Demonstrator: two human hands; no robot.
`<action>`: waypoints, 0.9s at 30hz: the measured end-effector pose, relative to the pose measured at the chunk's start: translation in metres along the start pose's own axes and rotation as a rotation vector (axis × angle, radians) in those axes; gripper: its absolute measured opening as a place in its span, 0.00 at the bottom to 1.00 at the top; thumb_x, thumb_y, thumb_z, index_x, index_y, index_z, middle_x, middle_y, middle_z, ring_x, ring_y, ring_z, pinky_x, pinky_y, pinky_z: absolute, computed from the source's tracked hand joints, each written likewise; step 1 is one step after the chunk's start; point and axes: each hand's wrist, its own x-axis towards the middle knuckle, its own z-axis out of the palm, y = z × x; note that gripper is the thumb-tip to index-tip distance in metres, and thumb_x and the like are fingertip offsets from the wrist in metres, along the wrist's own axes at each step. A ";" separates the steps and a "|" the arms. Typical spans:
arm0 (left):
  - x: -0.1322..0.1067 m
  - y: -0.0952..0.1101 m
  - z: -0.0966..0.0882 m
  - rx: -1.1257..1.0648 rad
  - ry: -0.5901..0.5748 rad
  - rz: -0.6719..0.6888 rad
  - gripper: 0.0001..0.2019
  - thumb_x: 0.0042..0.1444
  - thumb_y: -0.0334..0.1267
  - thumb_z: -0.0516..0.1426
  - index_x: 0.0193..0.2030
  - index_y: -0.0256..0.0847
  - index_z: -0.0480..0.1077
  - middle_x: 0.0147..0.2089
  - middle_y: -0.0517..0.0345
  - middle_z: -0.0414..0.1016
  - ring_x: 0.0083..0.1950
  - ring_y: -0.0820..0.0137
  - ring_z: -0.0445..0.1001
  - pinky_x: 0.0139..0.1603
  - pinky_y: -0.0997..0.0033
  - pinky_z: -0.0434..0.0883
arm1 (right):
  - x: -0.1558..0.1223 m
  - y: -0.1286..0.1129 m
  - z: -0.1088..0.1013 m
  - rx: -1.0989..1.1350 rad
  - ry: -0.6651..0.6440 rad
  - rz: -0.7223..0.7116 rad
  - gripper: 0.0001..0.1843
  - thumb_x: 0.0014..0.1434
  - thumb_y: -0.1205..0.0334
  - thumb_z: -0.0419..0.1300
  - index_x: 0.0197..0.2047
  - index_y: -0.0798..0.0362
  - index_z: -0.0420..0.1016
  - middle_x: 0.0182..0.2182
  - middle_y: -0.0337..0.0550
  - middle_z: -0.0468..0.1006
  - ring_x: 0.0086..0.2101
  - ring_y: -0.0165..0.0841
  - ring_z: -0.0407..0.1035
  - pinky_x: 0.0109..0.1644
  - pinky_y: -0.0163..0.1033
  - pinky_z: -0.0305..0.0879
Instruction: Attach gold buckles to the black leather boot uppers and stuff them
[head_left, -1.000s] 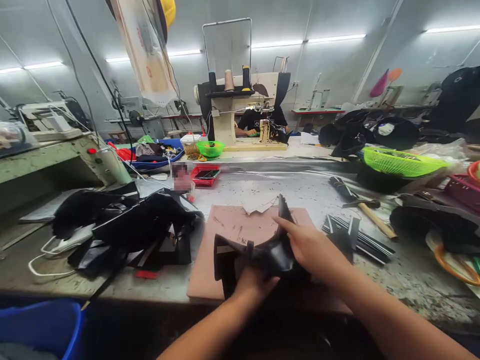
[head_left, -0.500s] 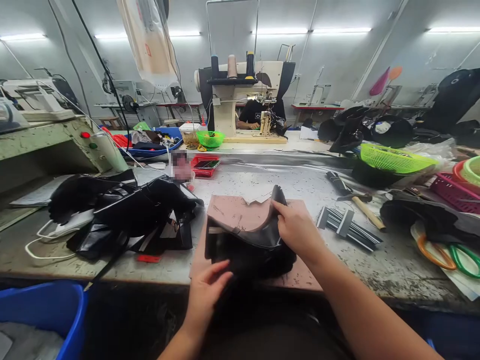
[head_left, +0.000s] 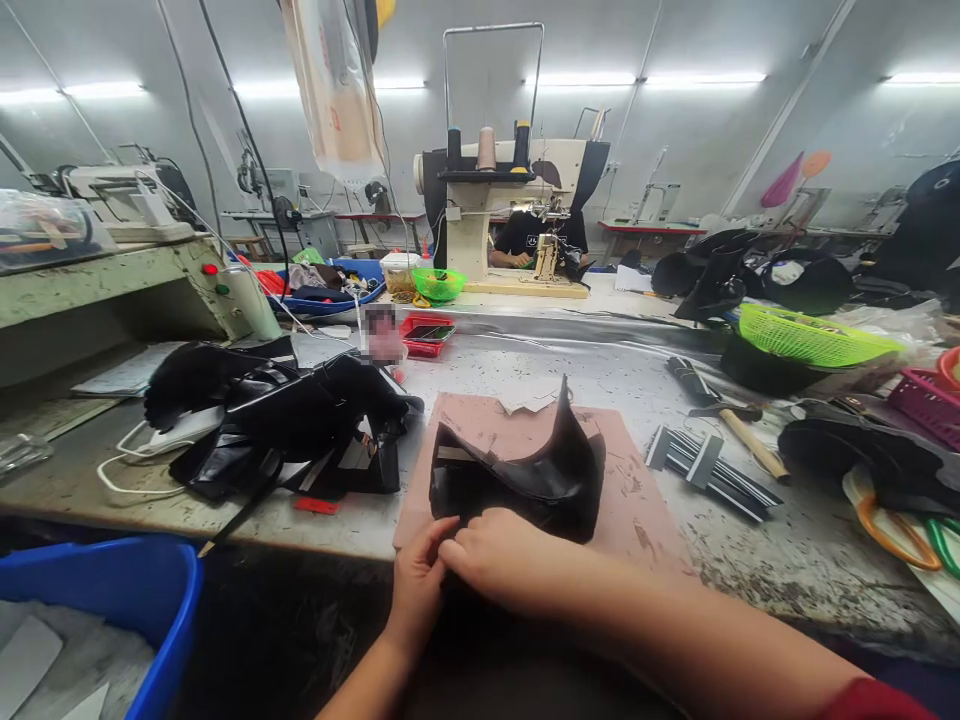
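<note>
A heap of black pieces (head_left: 307, 410) crowds the left of the table (head_left: 510, 362), a red strip (head_left: 316, 505) at its near edge, with a blue bin (head_left: 161, 650) standing below. To the right lie striped strips (head_left: 716, 472) and a hammer (head_left: 752, 444). At the back, a sewing machine (head_left: 470, 235) partly hides another person (head_left: 514, 236). The right forearm crosses in front of the pink board (head_left: 637, 485). On that board sits the black leather piece (head_left: 547, 492), dark and shiny, its top edge dipping between a pale-patched left corner and a tall point at the right. The left hand (head_left: 418, 580) brings thumb and forefinger together by its near edge, against the right hand's (head_left: 499, 555) bent fingers; I can't tell whether either grips anything.
</note>
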 end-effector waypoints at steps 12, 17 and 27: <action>0.048 0.205 -0.028 0.697 -0.771 0.763 0.11 0.43 0.23 0.47 0.30 0.41 0.62 0.27 0.63 0.67 0.26 0.74 0.64 0.28 0.76 0.62 | -0.076 -0.001 -0.045 0.399 0.896 0.056 0.11 0.51 0.77 0.50 0.34 0.51 0.62 0.26 0.39 0.69 0.27 0.30 0.63 0.30 0.36 0.60; 0.060 0.249 0.021 0.809 -1.038 0.788 0.15 0.47 0.23 0.52 0.39 0.43 0.69 0.33 0.63 0.74 0.34 0.72 0.70 0.34 0.78 0.63 | -0.129 -0.001 -0.055 0.461 0.890 0.152 0.15 0.50 0.78 0.52 0.38 0.50 0.62 0.31 0.40 0.71 0.30 0.30 0.67 0.32 0.34 0.65; 0.072 0.270 0.108 0.834 -1.205 0.954 0.05 0.52 0.28 0.57 0.30 0.41 0.72 0.34 0.60 0.72 0.34 0.73 0.70 0.34 0.78 0.63 | -0.191 0.003 -0.078 0.004 0.728 0.347 0.07 0.57 0.62 0.58 0.29 0.54 0.72 0.30 0.44 0.71 0.30 0.31 0.66 0.34 0.37 0.65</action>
